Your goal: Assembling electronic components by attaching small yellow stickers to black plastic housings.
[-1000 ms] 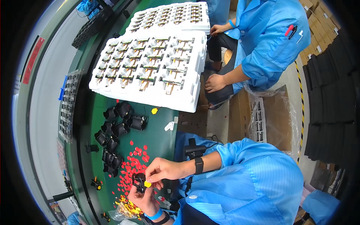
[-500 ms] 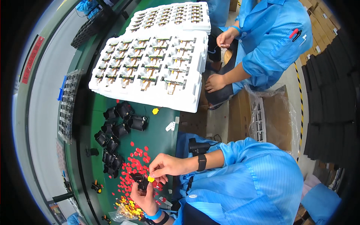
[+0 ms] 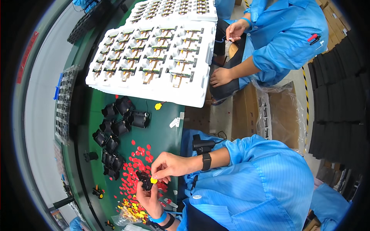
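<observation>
My left hand [image 3: 149, 199], with a blue wristband, holds a small black part [image 3: 143, 179] just above the green table [image 3: 165, 136]. My right hand [image 3: 169, 165], with a dark watch on its wrist, pinches a small yellow cap [image 3: 153, 180] against that black part. Under both hands lies a scatter of red caps [image 3: 135, 161]. A clear bag of yellow caps [image 3: 129, 211] sits beside my left wrist. Several more black parts [image 3: 117, 127] lie in a loose group farther along the table.
A large white tray [image 3: 154, 82] of small assemblies fills the far part of the table, with a second tray [image 3: 173, 7] behind it. A lone yellow cap [image 3: 157, 106] lies near the tray. A co-worker in blue [image 3: 277, 42] sits opposite, with a lined cardboard box [image 3: 281, 115] alongside.
My right hand has brought the yellow cap slightly up, onto the black part. The co-worker's far hand has lifted a little.
</observation>
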Tool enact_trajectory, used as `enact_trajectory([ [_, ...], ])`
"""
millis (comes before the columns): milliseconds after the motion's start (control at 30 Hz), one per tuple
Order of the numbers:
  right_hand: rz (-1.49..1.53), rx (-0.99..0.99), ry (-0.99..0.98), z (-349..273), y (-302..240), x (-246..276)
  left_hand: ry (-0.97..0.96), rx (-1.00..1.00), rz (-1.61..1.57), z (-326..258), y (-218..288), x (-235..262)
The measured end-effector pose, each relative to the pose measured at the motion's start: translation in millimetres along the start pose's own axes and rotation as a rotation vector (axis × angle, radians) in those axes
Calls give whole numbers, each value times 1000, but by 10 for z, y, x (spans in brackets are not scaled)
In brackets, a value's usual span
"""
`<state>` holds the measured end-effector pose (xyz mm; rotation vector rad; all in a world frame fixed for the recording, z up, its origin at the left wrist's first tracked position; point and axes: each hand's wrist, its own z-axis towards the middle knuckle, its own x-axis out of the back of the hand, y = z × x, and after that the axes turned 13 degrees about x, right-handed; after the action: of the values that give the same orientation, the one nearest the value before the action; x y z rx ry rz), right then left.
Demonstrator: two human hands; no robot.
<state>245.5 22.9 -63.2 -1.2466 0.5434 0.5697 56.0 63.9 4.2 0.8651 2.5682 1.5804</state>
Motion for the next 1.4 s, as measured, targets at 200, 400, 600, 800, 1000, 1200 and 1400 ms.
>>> enact_trajectory([
  [200,-207,-1,-44,-13,40,-44,15,-10,6,-9,-29,-15],
  [400,-525,288,-82,0,74,-101,43,-14,-35,-44,-81,5],
  [600,-595,365,-138,26,72,-145,5,30,-134,-62,-116,65],
  [800,-636,251,-218,80,95,-207,-61,16,-185,-59,-153,168],
  [1000,-438,-24,-139,229,-68,-348,-86,89,-273,-133,-133,297],
  [1200,-525,-134,-177,408,-345,-331,-239,-35,-345,-56,-60,306],
  [1400,-831,204,-590,547,-247,-488,-223,-76,-290,-85,-122,377],
])
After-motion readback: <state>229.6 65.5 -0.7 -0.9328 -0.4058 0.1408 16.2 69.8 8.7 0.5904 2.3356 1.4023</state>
